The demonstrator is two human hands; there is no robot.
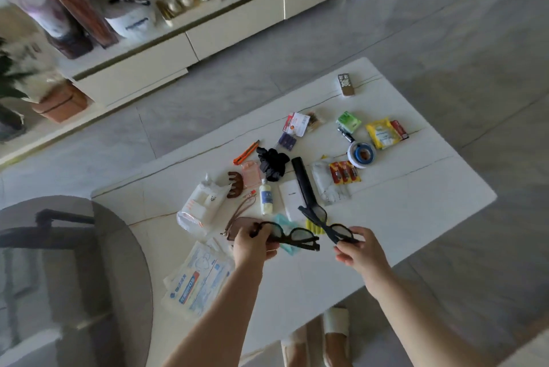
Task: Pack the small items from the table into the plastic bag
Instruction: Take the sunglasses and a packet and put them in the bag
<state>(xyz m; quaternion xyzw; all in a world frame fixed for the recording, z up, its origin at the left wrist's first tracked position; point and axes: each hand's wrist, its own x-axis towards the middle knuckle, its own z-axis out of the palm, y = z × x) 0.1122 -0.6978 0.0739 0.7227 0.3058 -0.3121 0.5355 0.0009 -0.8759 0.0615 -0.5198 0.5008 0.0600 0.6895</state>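
Over the near side of the white table (410,203), each hand holds a pair of black glasses. My left hand (252,243) grips one pair (292,237) by its left end. My right hand (358,249) pinches the second pair (322,219) at its lower end, tilted up to the left. A clear plastic bag (193,212) with white contents lies to the left. Small items are spread across the table: an orange box cutter (246,153), a black scrunchie (271,163), a small bottle (266,196), a battery pack (344,172) and a tape roll (361,154).
A flat mask packet (197,282) lies at the near left table edge, a brown pouch (239,225) just behind my left hand. A remote (346,85) lies at the far edge. A round glass table (74,277) stands left; a low cabinet (184,48) runs behind.
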